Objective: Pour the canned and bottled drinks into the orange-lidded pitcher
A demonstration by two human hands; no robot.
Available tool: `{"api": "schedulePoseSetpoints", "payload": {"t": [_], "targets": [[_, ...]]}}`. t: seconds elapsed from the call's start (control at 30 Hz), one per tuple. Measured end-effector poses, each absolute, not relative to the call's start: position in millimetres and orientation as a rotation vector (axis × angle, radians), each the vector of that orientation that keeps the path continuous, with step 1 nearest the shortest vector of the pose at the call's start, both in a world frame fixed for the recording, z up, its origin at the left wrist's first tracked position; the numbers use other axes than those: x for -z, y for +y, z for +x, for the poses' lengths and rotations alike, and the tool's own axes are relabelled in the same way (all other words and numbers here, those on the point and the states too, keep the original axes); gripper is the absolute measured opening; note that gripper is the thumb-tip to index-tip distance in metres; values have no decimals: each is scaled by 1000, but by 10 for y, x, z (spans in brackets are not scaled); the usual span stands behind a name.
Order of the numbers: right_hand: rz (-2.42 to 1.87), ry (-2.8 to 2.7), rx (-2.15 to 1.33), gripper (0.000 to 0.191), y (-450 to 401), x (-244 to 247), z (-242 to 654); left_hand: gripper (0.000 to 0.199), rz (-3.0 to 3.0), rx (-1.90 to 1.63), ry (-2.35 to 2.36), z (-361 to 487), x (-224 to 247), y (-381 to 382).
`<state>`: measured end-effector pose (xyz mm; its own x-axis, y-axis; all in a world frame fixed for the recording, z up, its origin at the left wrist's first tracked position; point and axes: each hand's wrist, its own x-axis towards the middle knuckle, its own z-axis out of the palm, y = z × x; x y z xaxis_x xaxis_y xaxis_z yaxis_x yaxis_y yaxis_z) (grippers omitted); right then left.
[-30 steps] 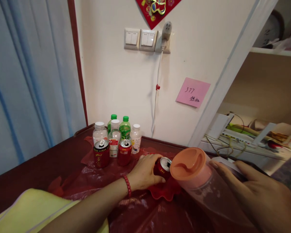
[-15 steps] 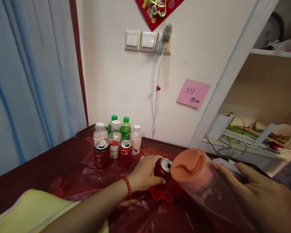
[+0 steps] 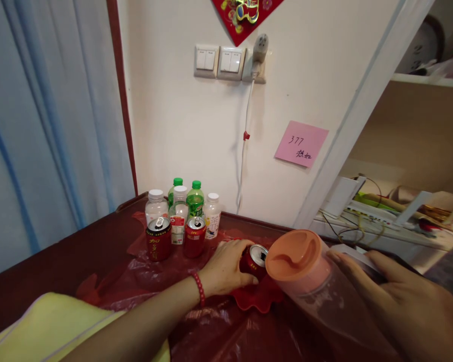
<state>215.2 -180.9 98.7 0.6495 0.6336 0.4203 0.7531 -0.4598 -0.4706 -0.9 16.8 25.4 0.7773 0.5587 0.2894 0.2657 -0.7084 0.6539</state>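
Observation:
My left hand, with a red bead bracelet, is wrapped round a red drink can. The can's top is open, and it stands slightly tilted in a red wavy-edged dish. My right hand grips the pale handle of a clear plastic pitcher with an orange lid. The pitcher leans to the left, its lid close beside the can's rim. I see no liquid flowing. Two more opened cans, a red-and-black one and a red one, stand left of my left hand.
Behind those cans are several bottles, including a green-capped one and a white-capped one. Red plastic sheeting covers the table, with a yellow cloth at front left. A power cord hangs down the wall; shelves stand right.

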Motion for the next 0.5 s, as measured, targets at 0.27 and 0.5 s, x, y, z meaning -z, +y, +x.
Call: {"api": "schedulePoseSetpoints", "payload": {"t": [0.27,0.5], "targets": [[-2227,-1053,275,70,-1750,-995,2134,68,2365,-635,618,-5,-270,169],[-2181,-1111,291,63,-1798,-917,2230,67,2355,-652,600,-6,-263,165]]}}
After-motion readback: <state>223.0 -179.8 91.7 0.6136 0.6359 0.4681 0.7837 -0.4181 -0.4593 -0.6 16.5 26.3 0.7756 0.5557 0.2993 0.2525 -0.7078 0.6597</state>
